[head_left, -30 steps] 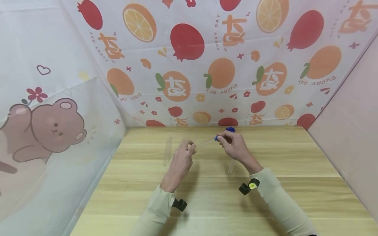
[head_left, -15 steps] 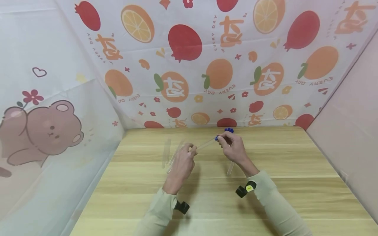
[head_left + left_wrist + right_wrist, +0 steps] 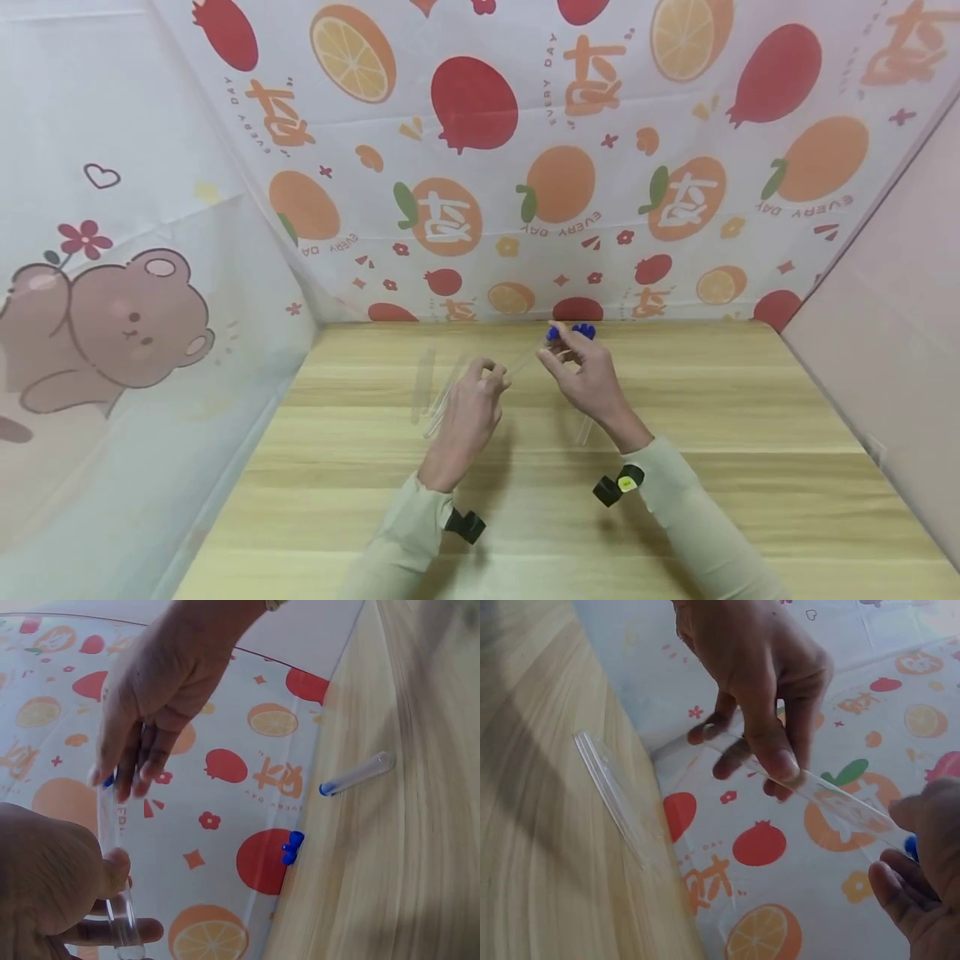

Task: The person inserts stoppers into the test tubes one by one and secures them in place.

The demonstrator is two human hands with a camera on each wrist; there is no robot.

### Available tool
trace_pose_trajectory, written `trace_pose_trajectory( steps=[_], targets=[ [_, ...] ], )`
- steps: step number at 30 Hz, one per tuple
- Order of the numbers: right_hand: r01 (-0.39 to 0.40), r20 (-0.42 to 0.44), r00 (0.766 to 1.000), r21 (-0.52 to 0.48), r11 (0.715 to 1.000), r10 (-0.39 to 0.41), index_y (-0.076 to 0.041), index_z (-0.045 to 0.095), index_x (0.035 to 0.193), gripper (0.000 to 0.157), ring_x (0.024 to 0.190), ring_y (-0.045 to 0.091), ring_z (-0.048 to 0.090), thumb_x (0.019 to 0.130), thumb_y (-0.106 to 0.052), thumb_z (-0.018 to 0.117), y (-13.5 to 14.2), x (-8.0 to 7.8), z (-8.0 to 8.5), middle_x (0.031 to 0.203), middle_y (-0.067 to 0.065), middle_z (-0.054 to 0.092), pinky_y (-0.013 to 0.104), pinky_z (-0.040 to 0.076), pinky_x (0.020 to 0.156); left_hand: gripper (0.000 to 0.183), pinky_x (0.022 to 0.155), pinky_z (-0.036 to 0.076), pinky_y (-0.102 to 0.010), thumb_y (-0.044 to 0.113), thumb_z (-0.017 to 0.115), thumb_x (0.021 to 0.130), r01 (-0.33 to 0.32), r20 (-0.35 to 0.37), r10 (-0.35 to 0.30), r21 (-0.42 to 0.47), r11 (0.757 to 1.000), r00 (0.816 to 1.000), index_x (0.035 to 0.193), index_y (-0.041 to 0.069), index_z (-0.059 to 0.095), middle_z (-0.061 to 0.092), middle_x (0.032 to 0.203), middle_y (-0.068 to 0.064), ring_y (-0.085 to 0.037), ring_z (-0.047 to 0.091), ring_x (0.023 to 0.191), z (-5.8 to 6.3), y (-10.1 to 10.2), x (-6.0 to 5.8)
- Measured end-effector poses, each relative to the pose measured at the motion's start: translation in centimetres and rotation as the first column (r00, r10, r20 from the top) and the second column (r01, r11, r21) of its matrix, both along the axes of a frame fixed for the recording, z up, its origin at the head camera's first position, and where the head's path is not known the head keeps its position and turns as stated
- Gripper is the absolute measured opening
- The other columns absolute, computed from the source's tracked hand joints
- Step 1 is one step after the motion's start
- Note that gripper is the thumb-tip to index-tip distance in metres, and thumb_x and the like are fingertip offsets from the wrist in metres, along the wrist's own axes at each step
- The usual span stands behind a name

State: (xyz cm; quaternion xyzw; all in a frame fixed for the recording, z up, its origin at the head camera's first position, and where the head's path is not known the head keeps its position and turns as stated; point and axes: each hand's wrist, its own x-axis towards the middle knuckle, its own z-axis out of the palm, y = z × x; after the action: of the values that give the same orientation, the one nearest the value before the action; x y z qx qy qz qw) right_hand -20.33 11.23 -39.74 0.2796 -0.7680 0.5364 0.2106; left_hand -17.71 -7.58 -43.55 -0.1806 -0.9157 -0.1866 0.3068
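My left hand (image 3: 467, 417) grips a clear test tube (image 3: 118, 892) near its rounded bottom; the tube slants up toward my right hand. At the tube's upper end, my right hand (image 3: 592, 375) holds a small blue stopper (image 3: 552, 332) between thumb and fingers. The right fingers mostly cover that stopper in both wrist views, so how deep it sits in the mouth cannot be told. In the right wrist view, the left thumb and fingers (image 3: 786, 765) pinch the tube wall.
On the wooden table (image 3: 525, 517), several clear tubes (image 3: 423, 387) lie left of my left hand. A tube with a blue stopper (image 3: 360, 774) lies beyond my right hand. Loose blue stoppers (image 3: 292, 847) sit at the table's back edge, by the fruit-print cloth (image 3: 480, 208).
The right thumb and fingers have shifted on the stopper, which now shows higher, near the index fingertip. My left hand has moved slightly to the right, still holding the test tube.
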Motion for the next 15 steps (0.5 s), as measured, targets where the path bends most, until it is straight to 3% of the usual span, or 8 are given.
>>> trace_pose_trajectory(
  steps=[5,7,12,15],
  targets=[
    [0.031,0.104,0.994,-0.110,0.993,-0.020,0.010,0.057,0.136,0.043,0.085,0.041,0.074,0.095,0.002,0.066,-0.4,-0.3,-0.1,0.099,0.029,0.074,0.020,0.061,0.073,0.012,0.043,0.031,-0.007,-0.004,0.072,0.088,0.008,-0.028,-0.008,0.011,1.000,1.000,0.099,-0.003,0.074,0.068,0.108,-0.014,-0.013,0.063,0.056,0.2,0.7,-0.3],
    [0.051,0.138,0.990,-0.146,0.988,-0.030,0.008,0.057,0.137,0.043,0.081,0.032,0.076,0.096,0.000,0.066,-0.5,-0.3,-0.2,0.097,0.029,0.074,0.017,0.060,0.072,0.010,0.043,0.031,-0.008,-0.005,0.072,0.086,0.000,-0.049,0.001,0.032,0.999,0.999,0.096,-0.002,0.073,0.067,0.107,-0.012,-0.015,0.066,0.059,0.3,1.0,-0.4],
    [0.093,0.187,0.981,-0.212,0.973,-0.053,0.007,0.058,0.136,0.043,0.075,-0.002,0.070,0.095,0.000,0.066,-0.8,-0.4,0.0,0.096,0.032,0.073,0.015,0.059,0.073,0.014,0.044,0.033,-0.012,-0.010,0.074,0.081,-0.013,-0.072,0.018,0.071,0.997,0.997,0.092,-0.002,0.071,0.063,0.104,-0.012,-0.014,0.056,0.055,0.2,1.7,-0.5],
    [0.120,0.211,0.975,-0.223,0.967,-0.072,0.007,0.059,0.136,0.042,0.074,-0.005,0.067,0.094,0.002,0.067,-1.0,-0.4,0.3,0.097,0.032,0.072,0.013,0.058,0.072,0.009,0.044,0.031,-0.011,-0.009,0.073,0.084,-0.014,-0.041,0.018,0.093,0.996,0.999,0.090,-0.003,0.070,0.062,0.103,-0.013,-0.011,0.050,0.054,0.2,2.3,-0.5]
  ],
)
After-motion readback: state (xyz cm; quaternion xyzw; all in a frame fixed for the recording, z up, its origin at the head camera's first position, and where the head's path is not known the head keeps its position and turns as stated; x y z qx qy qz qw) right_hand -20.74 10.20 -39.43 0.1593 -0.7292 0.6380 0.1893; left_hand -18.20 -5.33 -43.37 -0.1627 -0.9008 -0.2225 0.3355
